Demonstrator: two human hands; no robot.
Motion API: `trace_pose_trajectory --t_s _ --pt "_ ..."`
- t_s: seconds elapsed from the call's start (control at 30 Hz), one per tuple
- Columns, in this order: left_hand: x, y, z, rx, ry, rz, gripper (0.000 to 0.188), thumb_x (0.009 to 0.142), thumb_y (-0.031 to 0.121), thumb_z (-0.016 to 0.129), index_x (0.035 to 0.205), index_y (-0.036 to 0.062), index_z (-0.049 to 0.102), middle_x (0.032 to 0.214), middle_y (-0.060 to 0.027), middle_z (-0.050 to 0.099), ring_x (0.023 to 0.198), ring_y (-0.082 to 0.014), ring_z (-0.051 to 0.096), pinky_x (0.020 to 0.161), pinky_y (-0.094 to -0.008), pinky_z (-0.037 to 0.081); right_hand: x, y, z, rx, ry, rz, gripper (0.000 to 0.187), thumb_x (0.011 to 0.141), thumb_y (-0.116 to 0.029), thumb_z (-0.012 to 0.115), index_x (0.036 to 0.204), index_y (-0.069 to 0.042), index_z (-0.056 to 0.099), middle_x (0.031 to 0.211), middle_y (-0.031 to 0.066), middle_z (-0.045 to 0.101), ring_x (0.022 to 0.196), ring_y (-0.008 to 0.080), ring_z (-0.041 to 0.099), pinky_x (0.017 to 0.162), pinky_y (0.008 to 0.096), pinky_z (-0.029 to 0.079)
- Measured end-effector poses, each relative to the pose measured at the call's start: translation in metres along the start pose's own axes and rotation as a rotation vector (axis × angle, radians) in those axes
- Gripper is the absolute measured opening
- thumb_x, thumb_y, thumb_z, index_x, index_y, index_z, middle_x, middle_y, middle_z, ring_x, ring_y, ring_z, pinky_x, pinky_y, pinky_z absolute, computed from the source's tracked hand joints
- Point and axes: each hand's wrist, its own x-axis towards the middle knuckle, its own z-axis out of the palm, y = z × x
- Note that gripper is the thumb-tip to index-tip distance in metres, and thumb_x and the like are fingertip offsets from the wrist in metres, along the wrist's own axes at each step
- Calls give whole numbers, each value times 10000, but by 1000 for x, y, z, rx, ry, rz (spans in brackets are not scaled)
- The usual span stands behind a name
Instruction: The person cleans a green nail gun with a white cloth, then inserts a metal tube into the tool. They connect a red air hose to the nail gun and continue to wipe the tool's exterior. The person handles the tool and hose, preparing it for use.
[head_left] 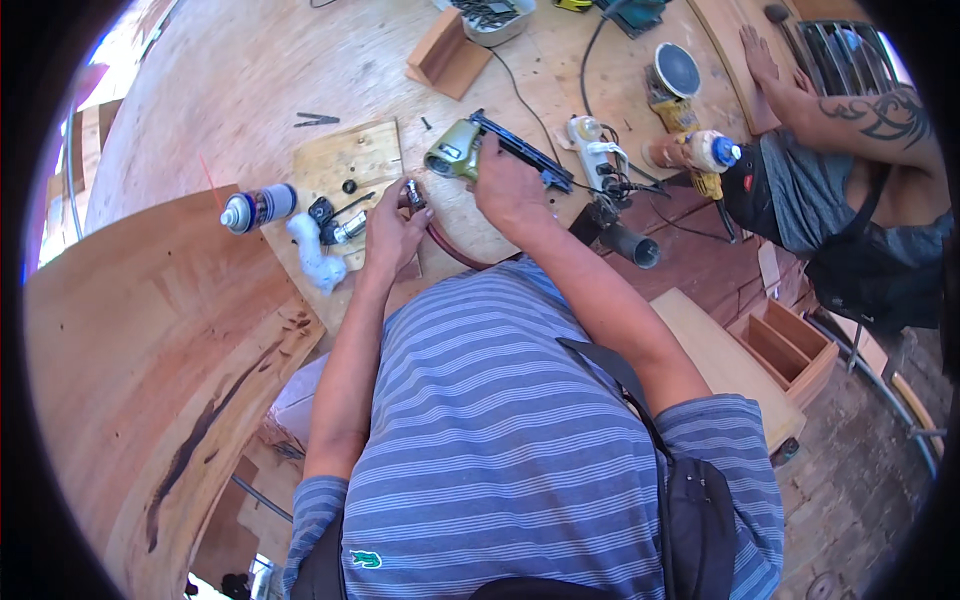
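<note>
In my right hand [512, 190] is a nail gun with an olive-green body [455, 150] and a long black magazine, held low over the plywood table [250, 90]. My left hand [392, 228] grips a metal air-hose coupling [413, 195] between thumb and fingers. A dark red hose [450, 248] runs from it toward my body. The coupling and the nail gun are apart. Just left of my left hand, a small metal and black fitting [350, 228] lies by a wad of white fibre [315, 255]. A small black ring [349, 186] rests on a thin board [345, 160].
A spray can [262, 207] lies at the left near a large curved wood panel [150, 290]. Ahead are a wooden angle piece [448, 60] and a white tub [492, 30]. A power strip [592, 145] with cords and yellow power tools [675, 115] sit right, near another person's arm [860, 120].
</note>
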Motion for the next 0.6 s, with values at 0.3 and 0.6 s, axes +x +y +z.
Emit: trace_pose_trajectory --t_s 0.3,0.6 --pt "1 -2 1 -30 -33 -32 703 779 111 764 1400 -39 470 1024 -171 707 649 -132 622 622 -272 504 11 3 19 101 -99 12 894 774 -141 780 1445 43 218 1038 304 647 956 453 660 836 513 523" --pt "1 3 8 -73 -57 31 708 788 83 766 1416 -21 458 1097 -137 683 714 -113 592 672 -258 506 -16 -4 -11 126 26 -114 704 804 -131 728 1389 34 374 1005 302 649 967 414 663 838 485 527"
